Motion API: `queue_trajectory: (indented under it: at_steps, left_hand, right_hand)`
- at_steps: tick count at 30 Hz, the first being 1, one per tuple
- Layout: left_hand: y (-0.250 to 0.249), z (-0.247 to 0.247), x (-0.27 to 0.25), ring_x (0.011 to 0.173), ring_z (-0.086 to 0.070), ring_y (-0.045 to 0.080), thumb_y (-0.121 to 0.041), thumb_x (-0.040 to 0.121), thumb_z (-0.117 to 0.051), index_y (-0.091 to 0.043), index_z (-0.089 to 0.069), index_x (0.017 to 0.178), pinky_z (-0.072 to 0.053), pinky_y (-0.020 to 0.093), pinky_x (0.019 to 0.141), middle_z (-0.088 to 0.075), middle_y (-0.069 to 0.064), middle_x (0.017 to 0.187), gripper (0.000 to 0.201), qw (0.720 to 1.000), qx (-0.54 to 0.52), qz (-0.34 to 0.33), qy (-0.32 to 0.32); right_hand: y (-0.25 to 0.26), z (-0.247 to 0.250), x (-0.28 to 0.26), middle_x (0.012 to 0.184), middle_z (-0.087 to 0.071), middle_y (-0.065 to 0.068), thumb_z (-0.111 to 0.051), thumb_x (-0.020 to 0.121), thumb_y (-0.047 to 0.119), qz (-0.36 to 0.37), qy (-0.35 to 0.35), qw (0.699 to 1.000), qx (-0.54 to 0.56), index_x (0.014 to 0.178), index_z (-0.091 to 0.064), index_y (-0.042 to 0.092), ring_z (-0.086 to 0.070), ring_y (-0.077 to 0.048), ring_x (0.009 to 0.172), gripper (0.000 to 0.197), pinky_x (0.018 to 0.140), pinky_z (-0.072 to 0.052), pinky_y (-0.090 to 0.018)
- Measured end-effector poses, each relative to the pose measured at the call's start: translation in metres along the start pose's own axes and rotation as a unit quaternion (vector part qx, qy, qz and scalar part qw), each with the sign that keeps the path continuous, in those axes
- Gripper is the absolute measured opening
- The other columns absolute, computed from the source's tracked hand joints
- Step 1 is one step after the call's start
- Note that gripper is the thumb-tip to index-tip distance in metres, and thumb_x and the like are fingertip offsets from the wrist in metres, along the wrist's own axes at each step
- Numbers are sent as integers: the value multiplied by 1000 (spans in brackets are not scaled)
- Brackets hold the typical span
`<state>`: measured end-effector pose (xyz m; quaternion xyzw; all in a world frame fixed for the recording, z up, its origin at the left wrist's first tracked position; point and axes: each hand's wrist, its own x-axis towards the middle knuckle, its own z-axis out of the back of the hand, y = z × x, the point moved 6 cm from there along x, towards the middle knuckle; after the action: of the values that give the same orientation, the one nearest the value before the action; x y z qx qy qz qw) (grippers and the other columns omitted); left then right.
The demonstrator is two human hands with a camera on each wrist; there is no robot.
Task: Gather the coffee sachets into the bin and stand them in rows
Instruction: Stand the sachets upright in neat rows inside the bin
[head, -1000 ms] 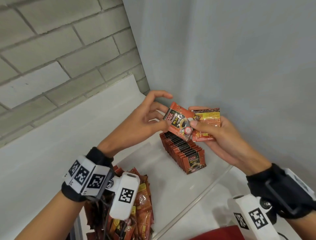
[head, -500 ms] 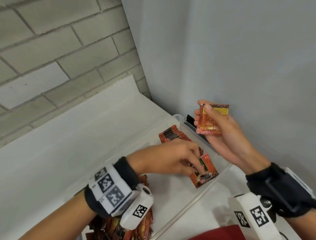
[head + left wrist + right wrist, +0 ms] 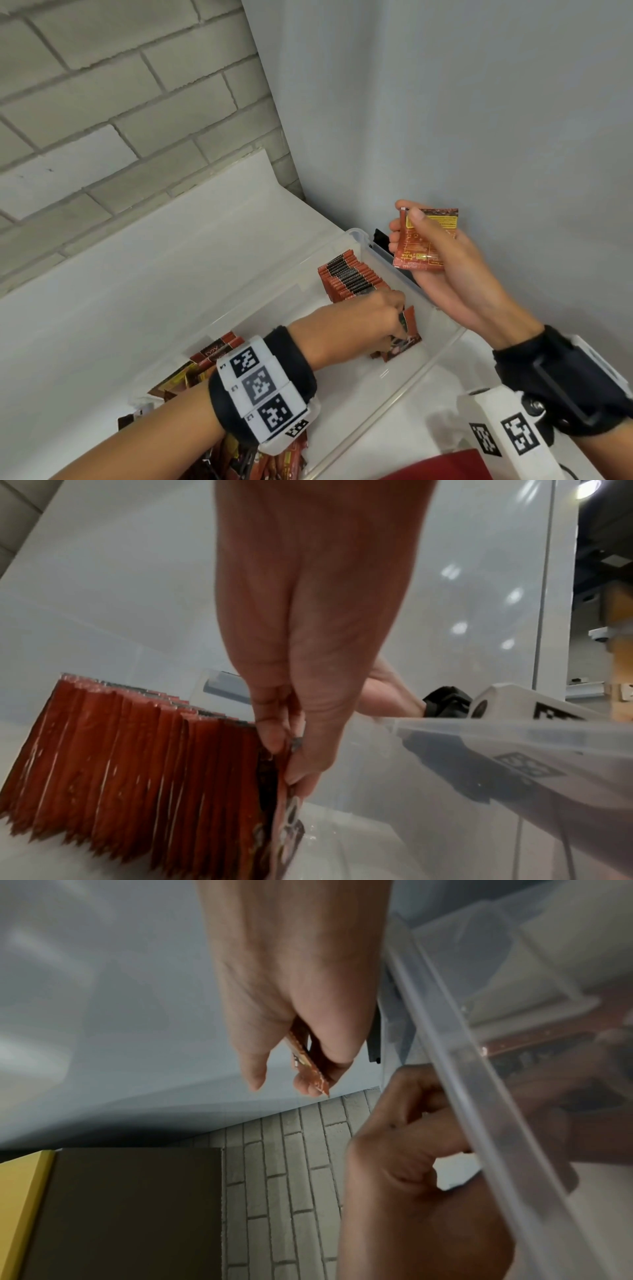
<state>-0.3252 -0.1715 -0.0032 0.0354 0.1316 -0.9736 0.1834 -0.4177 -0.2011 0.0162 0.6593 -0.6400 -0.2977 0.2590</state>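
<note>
A clear plastic bin (image 3: 442,356) sits on a white surface in the corner. Inside it a row of red coffee sachets (image 3: 349,277) (image 3: 130,772) stands on edge. My left hand (image 3: 373,315) (image 3: 291,745) reaches into the bin and pinches one sachet (image 3: 409,329) (image 3: 287,818) upright against the near end of that row. My right hand (image 3: 442,260) (image 3: 291,1069) hovers above the bin's far rim and holds another red sachet (image 3: 424,243) (image 3: 308,1064) between thumb and fingers, its printed back facing me.
A loose heap of sachets (image 3: 205,363) lies in the bin's near left end under my left wrist. A grey wall rises right behind the bin and a brick wall stands to the left. A red object (image 3: 442,467) lies at the bottom edge.
My left hand took one sachet from my right hand, dropped into the bin and set it at the near end of the row. My right hand lifted slightly with the other sachet.
</note>
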Motion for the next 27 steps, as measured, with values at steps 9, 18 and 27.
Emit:
queue_trajectory:
  at_steps: [9,18,27]
  left_hand:
    - [0,3,-4,70,-38,22,11,71,-73,3,-63,64,-36,32,49,-29,7,84,14,992,67,30,-101]
    - [0,-1,-4,86,-41,24,-14,81,-62,-9,-73,73,-30,32,63,-45,7,87,14,981,145,73,-111]
    - [-1,-3,-4,88,-30,20,-25,84,-61,-12,-75,87,-34,32,68,-30,1,88,19,989,87,40,-117]
  right_hand:
    - [0,0,0,86,-66,-3,-60,80,26,3,-1,1000,1,118,-61,11,-63,-11,79,41,76,-54,-21]
    - [0,0,0,85,-66,-4,-59,82,31,-10,3,1000,10,112,-61,10,-63,-12,77,37,73,-54,-22]
    - [-1,1,0,97,-73,-11,-37,96,12,-26,12,1000,6,108,-58,0,-69,-17,86,28,79,-56,-28]
